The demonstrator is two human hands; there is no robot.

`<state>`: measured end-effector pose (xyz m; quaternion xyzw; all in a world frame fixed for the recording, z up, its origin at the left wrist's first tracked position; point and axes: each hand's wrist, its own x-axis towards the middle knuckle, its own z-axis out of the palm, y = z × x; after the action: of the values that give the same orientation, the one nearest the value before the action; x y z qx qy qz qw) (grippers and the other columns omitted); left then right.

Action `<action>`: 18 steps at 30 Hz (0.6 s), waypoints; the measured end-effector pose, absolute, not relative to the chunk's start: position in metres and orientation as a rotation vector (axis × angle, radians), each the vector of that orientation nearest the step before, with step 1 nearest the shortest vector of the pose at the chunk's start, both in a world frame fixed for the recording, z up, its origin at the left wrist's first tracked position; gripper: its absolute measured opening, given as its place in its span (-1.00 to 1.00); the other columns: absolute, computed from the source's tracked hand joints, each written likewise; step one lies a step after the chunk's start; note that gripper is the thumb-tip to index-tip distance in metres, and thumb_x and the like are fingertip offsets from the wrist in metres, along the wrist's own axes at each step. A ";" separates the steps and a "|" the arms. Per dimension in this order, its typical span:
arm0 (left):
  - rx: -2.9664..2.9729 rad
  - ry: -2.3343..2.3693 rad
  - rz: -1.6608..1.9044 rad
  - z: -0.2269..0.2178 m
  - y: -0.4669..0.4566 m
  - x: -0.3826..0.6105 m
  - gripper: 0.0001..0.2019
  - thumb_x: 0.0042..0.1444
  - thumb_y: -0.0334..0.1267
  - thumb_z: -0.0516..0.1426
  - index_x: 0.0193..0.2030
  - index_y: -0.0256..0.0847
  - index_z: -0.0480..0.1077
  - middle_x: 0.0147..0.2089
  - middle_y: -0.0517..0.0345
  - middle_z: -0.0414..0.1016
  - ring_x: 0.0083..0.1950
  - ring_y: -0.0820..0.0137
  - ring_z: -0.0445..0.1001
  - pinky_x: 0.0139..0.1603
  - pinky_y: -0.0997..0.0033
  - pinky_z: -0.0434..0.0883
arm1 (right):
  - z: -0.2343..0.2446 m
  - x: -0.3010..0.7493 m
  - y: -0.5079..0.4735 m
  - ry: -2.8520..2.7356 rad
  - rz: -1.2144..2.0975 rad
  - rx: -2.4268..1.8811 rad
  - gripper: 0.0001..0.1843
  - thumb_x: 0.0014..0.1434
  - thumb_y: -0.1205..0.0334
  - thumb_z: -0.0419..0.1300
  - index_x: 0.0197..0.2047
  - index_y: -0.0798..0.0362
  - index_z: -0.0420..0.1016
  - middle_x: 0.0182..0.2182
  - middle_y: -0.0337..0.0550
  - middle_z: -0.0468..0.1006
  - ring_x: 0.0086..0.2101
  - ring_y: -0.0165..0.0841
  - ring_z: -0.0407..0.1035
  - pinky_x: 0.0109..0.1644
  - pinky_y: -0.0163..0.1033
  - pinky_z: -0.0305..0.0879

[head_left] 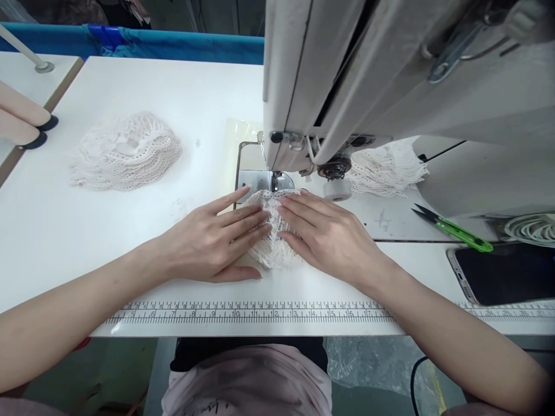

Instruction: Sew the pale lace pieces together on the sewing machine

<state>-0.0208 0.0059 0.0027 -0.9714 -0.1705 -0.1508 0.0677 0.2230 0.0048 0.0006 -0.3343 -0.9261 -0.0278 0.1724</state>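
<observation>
A white lace piece lies flat on the table just in front of the sewing machine's presser foot, its upper edge close to the needle plate. My left hand rests on the left side of the lace, fingers stretched out and thumb apart. From the other side, my right hand presses on the lace with its fingers extended and flat. Both hands' fingertips lie on the fabric with a strip of lace showing between them. Whether the lace reaches under the foot is hard to see.
A pile of white lace pieces lies at the left, and more lace sits behind the sewing machine head. Green thread snips and a phone lie at the right. A printed ruler runs along the front edge.
</observation>
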 end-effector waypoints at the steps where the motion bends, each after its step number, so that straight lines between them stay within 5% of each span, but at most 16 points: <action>1: -2.924 -0.510 -0.452 0.003 0.006 -0.021 -0.50 0.25 0.04 0.11 0.11 -0.37 0.43 0.10 -0.14 0.54 0.22 0.09 0.44 0.40 -0.12 0.23 | 0.001 0.223 0.005 -2.629 -0.073 -0.956 -0.66 0.33 0.25 0.10 0.06 0.24 0.53 0.02 0.07 0.58 0.08 -0.17 0.44 0.23 -0.04 0.40; 18: -2.945 -0.577 -0.477 0.000 0.007 -0.022 -0.46 0.24 0.02 0.13 0.18 -0.41 0.38 0.10 -0.16 0.53 0.26 0.07 0.39 0.42 -0.12 0.19 | 0.000 0.223 0.005 -2.617 -0.031 -1.005 -0.63 0.32 0.23 0.12 0.10 0.25 0.51 0.07 0.11 0.54 0.09 -0.15 0.43 0.26 -0.03 0.36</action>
<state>-0.0216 0.0066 -0.0001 -0.9679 -0.1896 -0.1568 0.0512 0.2229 0.0050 -0.0001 -0.3533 -0.9202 -0.0108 0.1684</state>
